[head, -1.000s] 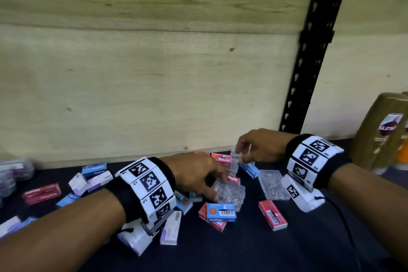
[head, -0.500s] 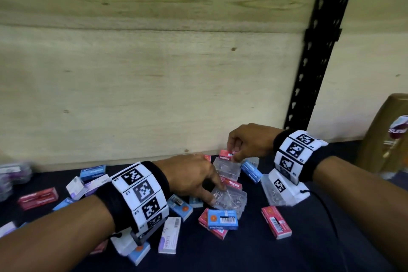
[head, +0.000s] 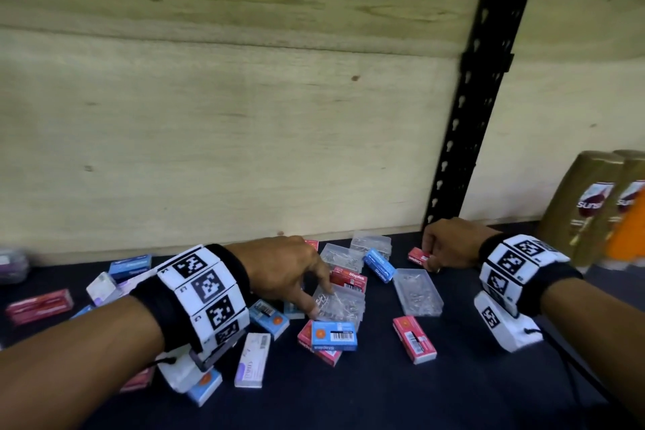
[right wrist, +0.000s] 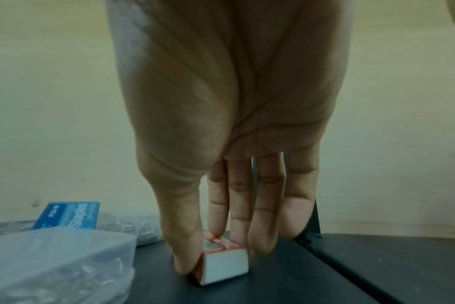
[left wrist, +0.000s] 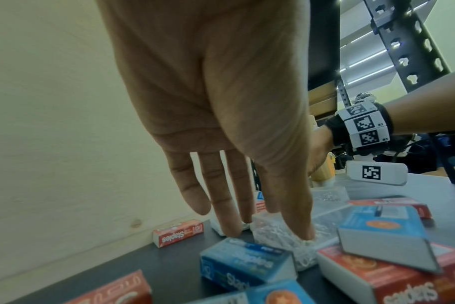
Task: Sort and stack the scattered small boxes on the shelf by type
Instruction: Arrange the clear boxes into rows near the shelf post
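Since half a second ago the right hand (head: 450, 243) has carried its red box (head: 419, 257) rightward, away from the clear case (head: 340, 305) in the middle of the pile, and now sets it on the dark shelf (head: 384, 394) near the black upright (head: 464, 136). In the right wrist view the thumb and forefinger pinch this small cardboard box (right wrist: 221, 261) from either side, its white end face toward the camera and its base on the matte shelf surface; the other fingers (right wrist: 296, 207) hang straight and close together beside it.

The left hand (head: 284, 272) reaches over the clear case, a ribbed, transparent plastic rectangle with metal clips inside. Its fingers (left wrist: 223, 195) are straight and slightly spread, the thumb tip pressing down on the case lid (left wrist: 281, 232).

Just in front of the clear case a blue box (head: 334, 335) lies tilted across another red box (head: 319, 347). Right of the case sit a second clear case (head: 417, 291) and a flat red box (head: 413, 339). Behind it are two more clear cases (head: 370, 243), a blue box and a red "Staples" box (head: 349, 279). Left of it, blue, red and white cartons lie scattered. Far right of the case, beyond the upright, stand smooth golden bottles (head: 586, 209) against the pale plywood back (head: 227, 115).
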### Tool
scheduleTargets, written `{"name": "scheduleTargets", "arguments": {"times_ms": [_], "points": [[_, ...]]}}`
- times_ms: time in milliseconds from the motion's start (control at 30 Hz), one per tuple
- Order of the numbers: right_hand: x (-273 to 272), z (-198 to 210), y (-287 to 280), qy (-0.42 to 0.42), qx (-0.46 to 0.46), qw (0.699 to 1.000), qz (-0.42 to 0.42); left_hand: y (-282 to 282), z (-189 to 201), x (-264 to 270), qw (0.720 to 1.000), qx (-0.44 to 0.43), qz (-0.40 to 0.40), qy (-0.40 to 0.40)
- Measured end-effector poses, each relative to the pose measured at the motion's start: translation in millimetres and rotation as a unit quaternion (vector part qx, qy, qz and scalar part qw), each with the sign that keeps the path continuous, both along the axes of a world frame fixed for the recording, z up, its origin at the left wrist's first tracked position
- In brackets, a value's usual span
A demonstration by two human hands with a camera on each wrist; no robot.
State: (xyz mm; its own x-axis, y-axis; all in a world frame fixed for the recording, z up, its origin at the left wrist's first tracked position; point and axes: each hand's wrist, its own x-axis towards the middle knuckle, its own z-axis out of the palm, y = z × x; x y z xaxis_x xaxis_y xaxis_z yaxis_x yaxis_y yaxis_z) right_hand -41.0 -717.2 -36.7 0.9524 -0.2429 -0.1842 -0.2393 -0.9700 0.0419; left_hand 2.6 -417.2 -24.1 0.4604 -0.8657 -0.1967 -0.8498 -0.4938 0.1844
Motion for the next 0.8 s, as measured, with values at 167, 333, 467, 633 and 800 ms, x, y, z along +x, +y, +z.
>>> {"name": "scheduleTargets", "arguments": {"times_ms": [167, 333, 467, 633, 800], "points": [[-7, 10, 11, 0.014, -0.007, 1.000, -0.012, 6, 2, -2, 0.999, 0.019, 0.023, 0.017], [-19, 19, 44, 0.105, 0.026, 0.993, -0.046, 11, 3, 0, 0.998, 0.018, 0.037, 0.044], [-23, 16, 56, 0.158, 0.044, 0.985, -0.056, 12, 3, 3, 0.998, 0.028, 0.022, 0.049], [-24, 19, 54, 0.175, 0.085, 0.981, -0.029, 14, 0, 10, 0.994, 0.030, 0.055, 0.093], [-24, 26, 42, 0.181, 0.167, 0.969, -0.035, 11, 1, 13, 0.990, 0.025, 0.088, 0.104]]}}
